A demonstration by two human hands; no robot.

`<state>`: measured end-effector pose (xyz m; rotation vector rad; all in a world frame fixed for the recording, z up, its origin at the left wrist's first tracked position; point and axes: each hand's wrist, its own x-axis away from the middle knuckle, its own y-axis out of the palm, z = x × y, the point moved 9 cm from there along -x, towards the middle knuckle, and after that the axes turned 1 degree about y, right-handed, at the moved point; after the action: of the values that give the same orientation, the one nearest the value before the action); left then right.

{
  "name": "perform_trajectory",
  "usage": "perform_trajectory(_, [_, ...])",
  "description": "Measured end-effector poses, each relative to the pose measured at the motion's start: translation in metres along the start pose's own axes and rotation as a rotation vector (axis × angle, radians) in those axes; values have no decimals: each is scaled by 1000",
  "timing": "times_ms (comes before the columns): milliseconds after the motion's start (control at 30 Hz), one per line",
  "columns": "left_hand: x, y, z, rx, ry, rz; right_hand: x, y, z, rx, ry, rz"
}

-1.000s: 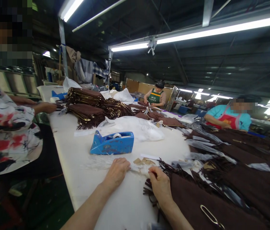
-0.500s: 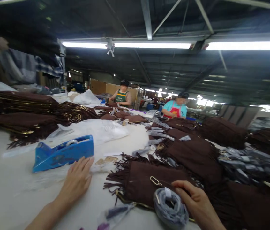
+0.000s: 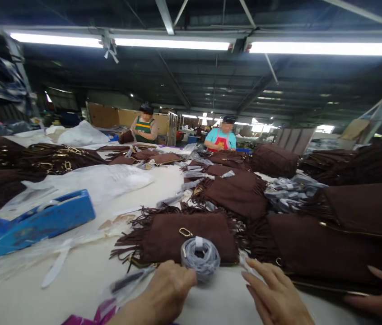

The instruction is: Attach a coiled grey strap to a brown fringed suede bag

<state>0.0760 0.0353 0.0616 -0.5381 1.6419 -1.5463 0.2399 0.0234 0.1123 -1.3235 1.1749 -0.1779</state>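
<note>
A brown fringed bag (image 3: 164, 230) lies flat in front of me, with a gold oval ring on its face. On its lower edge rests a coiled strap (image 3: 207, 264) in grey wrapping with a white tag. My left hand (image 3: 167, 289) is curled at the bag's front edge, just left of the coil; what its fingers hold, if anything, is hidden. Right of the coil is my right hand (image 3: 275, 289), its fingers stretched out beside a clear plastic-wrapped piece (image 3: 247, 262) at the bag's corner. A wrapped tassel (image 3: 132, 277) lies left of my left hand.
A blue tape dispenser (image 3: 52, 221) stands at left. More brown bags (image 3: 313, 243) lie at right, where another person's hand (image 3: 380, 293) reaches in. Wrapped coils (image 3: 289, 192) are heaped behind. Two co-workers stand across the table; white plastic (image 3: 109, 180) lies mid-table.
My view has turned right. My left hand has gone from beside the tape dispenser to the bag's front edge and curled. My right hand is lower. Another person's hand has appeared.
</note>
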Motion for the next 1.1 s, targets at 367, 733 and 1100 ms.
perform_trajectory(367, [-18, -24, -51, 87, -588, 38, -12, 54, 23, -410, 459, -232])
perform_trajectory(733, [-74, -4, -57, 143, -550, -246, 3, 61, 68, -582, 653, -84])
perform_trajectory(1100, [-72, -2, 10, 31, -264, -90, 5, 70, 55, -426, 586, -228])
